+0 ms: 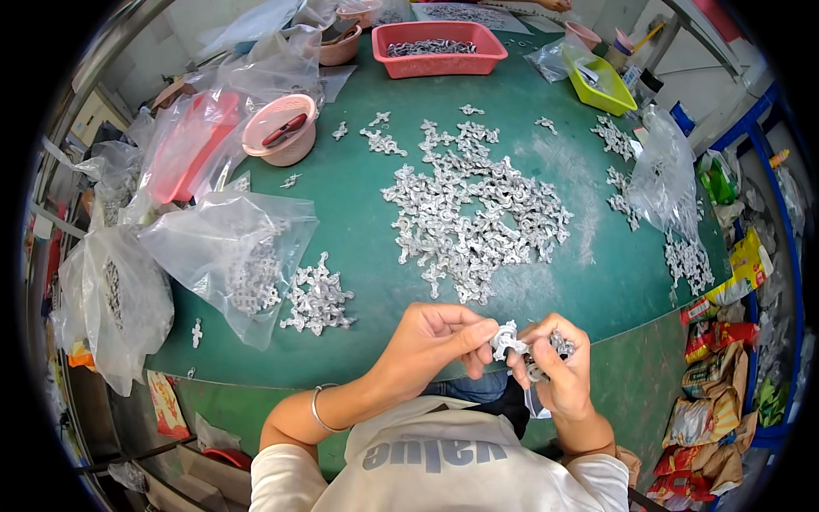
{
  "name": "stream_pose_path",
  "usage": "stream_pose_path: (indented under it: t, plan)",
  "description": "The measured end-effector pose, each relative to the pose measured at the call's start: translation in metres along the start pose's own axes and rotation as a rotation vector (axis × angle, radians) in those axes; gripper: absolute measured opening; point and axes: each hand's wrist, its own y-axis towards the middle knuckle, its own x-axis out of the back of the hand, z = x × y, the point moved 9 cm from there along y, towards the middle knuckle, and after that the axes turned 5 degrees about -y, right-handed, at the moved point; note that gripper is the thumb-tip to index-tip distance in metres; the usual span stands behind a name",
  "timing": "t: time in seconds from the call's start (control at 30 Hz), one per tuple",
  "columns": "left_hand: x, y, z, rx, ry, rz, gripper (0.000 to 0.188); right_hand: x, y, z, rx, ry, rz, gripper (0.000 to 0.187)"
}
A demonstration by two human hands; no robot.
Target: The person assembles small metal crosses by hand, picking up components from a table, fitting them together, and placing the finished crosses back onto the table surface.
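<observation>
Silver metal part (507, 341) sits between your two hands, over the near edge of the tabletop (354, 205); your left hand (426, 346) has its fingers pinched narrow on the part's left side, your right hand (563, 375) is at its right side, touching or just beside, can't tell. Long axis unclear, partly covered. Right fingers curl around more grey pieces (560, 345), which crowd that side. Big loose heap (478, 213) lies straight ahead past your hands; smaller heap (316, 299) off left, by the clear bag (222, 247). Pink bowl (277, 149) and red tray (439, 64) stand farther back
</observation>
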Motion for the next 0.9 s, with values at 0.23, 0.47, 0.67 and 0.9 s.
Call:
stream_pose_path:
  t: [0.23,0.47,0.67,0.9]
  plan:
    - [0.005,0.002,0.001,-0.014,0.072,-0.04,0.018,0.005,0.0,-0.006,-0.011,-0.099,-0.004,0.014]
    - [0.087,-0.018,-0.03,-0.139,0.613,-0.341,0.015,0.066,0.034,-0.009,-0.03,-0.733,-0.142,0.014]
    - [0.106,-0.064,-0.087,-0.485,1.65,-0.687,0.012,0.107,0.066,-0.001,0.154,-1.478,-0.385,0.022]
    - [0.077,-0.065,-0.078,-0.657,1.48,-0.677,0.025,0.115,0.063,0.004,0.342,-1.341,-0.509,0.014]
